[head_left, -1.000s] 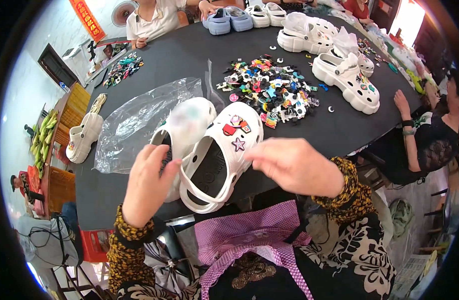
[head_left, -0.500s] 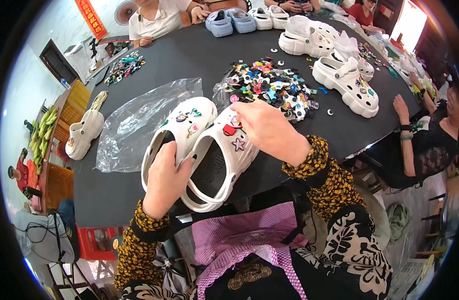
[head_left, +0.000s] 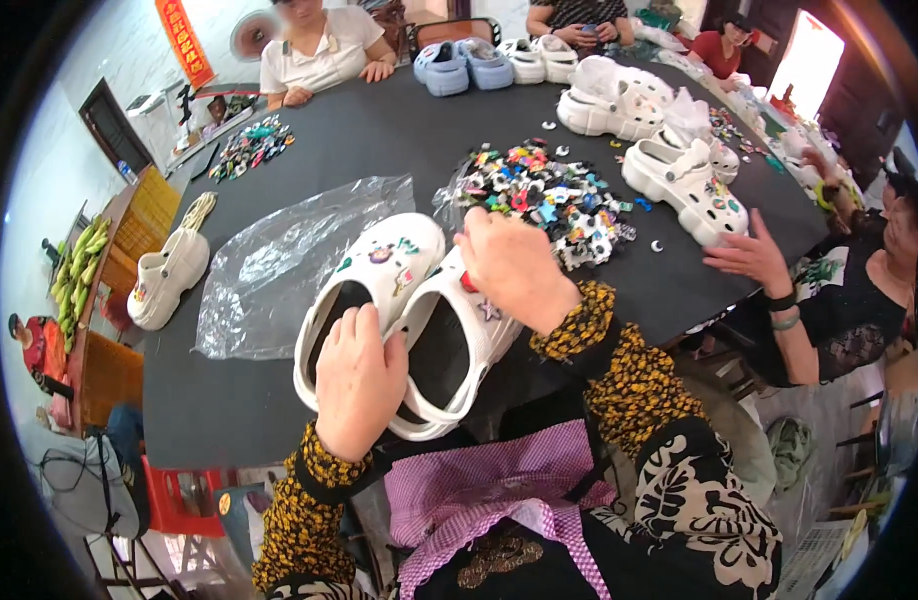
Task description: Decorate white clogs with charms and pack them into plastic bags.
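Note:
Two white clogs with charms on their toes lie side by side before me, the left clog [head_left: 379,260] and the right clog [head_left: 441,340]. My left hand [head_left: 361,375] wraps round their adjoining sides, fingers reaching into the left one's opening. Over the right clog's toe lies my right hand [head_left: 516,262], fingers bent against its far end and covering part of the charms. A star charm [head_left: 490,311] shows below that hand. Its fingertips are partly hidden, so I cannot tell whether a loose charm is between them.
A clear plastic bag [head_left: 269,285] lies left of the clogs, and a heap of colourful charms [head_left: 554,200] beyond my right hand. More white clogs [head_left: 684,190] stand at right, near a co-worker's hand [head_left: 754,255]. Blue clogs [head_left: 464,65] and another white clog [head_left: 167,272] edge the black table.
The pair of clogs has shifted slightly right in view, with my left hand on it. My right hand covers more of the toe charms. A co-worker's hand has come toward the white clog at right.

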Action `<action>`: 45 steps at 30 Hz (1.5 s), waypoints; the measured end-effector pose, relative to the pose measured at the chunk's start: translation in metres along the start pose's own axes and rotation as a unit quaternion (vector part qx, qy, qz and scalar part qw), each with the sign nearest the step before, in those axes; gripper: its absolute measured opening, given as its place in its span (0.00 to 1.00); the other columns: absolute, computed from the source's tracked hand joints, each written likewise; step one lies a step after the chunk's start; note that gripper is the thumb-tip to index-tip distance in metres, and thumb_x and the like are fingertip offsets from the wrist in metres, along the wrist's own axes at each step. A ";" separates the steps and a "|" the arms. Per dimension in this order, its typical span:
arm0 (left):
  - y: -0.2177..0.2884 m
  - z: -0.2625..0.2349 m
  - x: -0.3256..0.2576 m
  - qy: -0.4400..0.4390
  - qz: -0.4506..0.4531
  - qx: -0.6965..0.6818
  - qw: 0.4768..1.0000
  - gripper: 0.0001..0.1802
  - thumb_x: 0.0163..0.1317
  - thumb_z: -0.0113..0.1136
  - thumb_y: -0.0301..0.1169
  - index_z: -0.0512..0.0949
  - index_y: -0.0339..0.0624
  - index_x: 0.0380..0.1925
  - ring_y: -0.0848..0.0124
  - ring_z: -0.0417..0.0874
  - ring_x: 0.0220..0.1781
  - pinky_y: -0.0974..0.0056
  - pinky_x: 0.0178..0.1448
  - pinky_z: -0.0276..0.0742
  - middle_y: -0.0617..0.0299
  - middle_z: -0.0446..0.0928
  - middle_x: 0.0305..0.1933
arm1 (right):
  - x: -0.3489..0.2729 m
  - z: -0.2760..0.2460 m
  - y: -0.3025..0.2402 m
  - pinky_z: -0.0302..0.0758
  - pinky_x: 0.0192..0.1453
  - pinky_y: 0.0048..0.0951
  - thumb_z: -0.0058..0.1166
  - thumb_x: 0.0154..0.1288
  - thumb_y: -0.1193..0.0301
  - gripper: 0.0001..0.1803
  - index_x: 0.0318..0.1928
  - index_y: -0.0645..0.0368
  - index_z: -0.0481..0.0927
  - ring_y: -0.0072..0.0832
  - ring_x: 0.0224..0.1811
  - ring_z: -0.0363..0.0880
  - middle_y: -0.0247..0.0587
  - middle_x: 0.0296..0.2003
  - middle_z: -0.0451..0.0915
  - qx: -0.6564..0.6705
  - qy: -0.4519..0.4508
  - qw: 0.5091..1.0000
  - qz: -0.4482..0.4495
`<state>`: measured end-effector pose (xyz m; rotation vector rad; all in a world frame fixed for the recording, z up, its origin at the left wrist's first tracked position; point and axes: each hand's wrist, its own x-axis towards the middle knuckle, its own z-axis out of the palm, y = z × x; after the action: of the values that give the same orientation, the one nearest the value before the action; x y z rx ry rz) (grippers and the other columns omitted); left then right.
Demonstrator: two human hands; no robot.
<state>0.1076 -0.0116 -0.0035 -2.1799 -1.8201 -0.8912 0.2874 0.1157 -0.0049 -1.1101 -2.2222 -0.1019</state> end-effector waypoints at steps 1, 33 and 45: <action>0.004 -0.001 0.002 0.001 -0.001 0.001 1.000 0.11 0.56 0.59 0.26 0.69 0.33 0.35 0.49 0.75 0.38 0.51 0.41 0.72 0.48 0.71 0.33 | -0.001 -0.001 0.003 0.77 0.36 0.43 0.50 0.68 0.66 0.10 0.35 0.61 0.72 0.45 0.32 0.81 0.49 0.28 0.79 -0.010 -0.009 1.000 0.006; -0.010 0.004 -0.007 0.020 -0.020 -0.049 0.998 0.11 0.58 0.59 0.27 0.69 0.33 0.36 0.48 0.76 0.38 0.49 0.40 0.72 0.48 0.71 0.33 | -0.011 -0.012 0.093 0.71 0.37 0.46 0.53 0.68 0.55 0.22 0.29 0.64 0.75 0.52 0.31 0.77 0.57 0.25 0.76 0.101 -0.074 0.989 0.083; -0.017 0.006 -0.009 0.002 -0.027 -0.046 0.999 0.13 0.59 0.60 0.27 0.70 0.31 0.40 0.47 0.76 0.38 0.49 0.40 0.71 0.46 0.72 0.34 | 0.000 -0.011 0.103 0.74 0.49 0.43 0.51 0.68 0.66 0.13 0.39 0.64 0.80 0.48 0.42 0.79 0.53 0.37 0.80 0.153 0.049 0.987 -0.006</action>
<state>0.0930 -0.0124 -0.0173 -2.1905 -1.8796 -1.0085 0.3691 0.1776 -0.0172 -0.9027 -2.0721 0.1711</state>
